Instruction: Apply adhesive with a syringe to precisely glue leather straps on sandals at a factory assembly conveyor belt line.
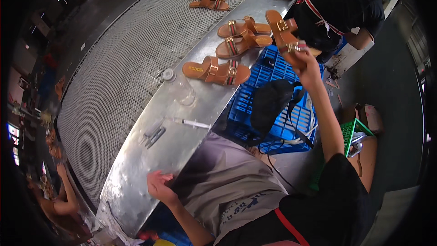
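My right hand (pixel 307 70) is raised out to the right, closed on a brown two-strap sandal (pixel 286 37) with a gold buckle and a striped band. It grips the sandal at its lower end, with the other end pointing up. To its left, a brown sandal (pixel 217 71) lies on the metal ledge (pixel 136 168), and a pair of matching sandals (pixel 241 44) rests just beyond. My left hand (pixel 160 187) hovers at the ledge's near edge, fingers loosely apart and nothing in them. Nearest to it are small thread snips (pixel 153 136) and a syringe (pixel 192 123).
A clear bottle (pixel 179 87) stands on the ledge beside a wire-mesh conveyor (pixel 118 64). Below the right arm, a blue crate (pixel 259 105) carries a black bag (pixel 273 102). More sandals (pixel 211 1) sit on the far mesh. Another person (pixel 341 4) works at the far right.
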`<state>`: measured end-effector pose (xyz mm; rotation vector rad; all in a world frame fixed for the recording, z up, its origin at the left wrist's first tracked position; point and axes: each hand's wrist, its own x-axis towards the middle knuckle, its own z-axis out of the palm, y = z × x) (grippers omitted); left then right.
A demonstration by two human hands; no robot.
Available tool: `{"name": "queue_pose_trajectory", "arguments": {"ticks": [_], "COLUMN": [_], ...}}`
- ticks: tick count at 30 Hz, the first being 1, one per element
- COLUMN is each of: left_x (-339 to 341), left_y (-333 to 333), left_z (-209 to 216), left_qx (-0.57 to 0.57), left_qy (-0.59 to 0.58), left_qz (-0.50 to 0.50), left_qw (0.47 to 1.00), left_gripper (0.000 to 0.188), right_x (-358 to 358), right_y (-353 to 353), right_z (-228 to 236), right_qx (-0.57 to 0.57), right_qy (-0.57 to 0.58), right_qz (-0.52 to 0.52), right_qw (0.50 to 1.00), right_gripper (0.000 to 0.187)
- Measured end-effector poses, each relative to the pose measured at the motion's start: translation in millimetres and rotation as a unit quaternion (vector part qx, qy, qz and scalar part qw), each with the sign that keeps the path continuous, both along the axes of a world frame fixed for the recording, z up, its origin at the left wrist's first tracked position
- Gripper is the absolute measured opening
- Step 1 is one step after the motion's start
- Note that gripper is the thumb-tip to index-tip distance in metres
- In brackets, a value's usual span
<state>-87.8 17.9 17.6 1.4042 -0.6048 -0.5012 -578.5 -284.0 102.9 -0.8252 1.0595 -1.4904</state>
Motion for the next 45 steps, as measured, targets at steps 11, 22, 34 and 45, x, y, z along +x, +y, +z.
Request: {"name": "queue_pose_trajectory", "arguments": {"ticks": [11, 22, 34, 45], "left_x": [-0.9, 5.6, 11.4, -13.0], "left_y": [-20.6, -16.4, -11.9, 10.3], "left_z": [22.1, 1.0, -12.9, 28.0], "left_qx": [0.088, 0.017, 0.022, -0.082], "left_qy": [0.009, -0.050, -0.192, 0.113], "left_qz": [0.037, -0.016, -0.027, -0.211], "left_qw": [0.995, 0.998, 0.981, 0.967], "left_gripper": [0.033, 0.025, 0.025, 0.048], "right_x": [-58.1, 53.9, 81.2, 115.9], "right_y": [-248.8, -158.5, -123.6, 134.0], "right_z": [-81.4, -47.0, 3.0, 115.7], "right_qx": [-0.003, -0.077, -0.102, -0.275], "right_qy": [0.501, 0.517, 0.211, 0.238], "right_qz": [-0.222, 0.129, 0.115, 0.175], "right_qw": [0.837, 0.843, 0.965, 0.915], "right_gripper": [0.042, 0.042, 0.025, 0.018]}}
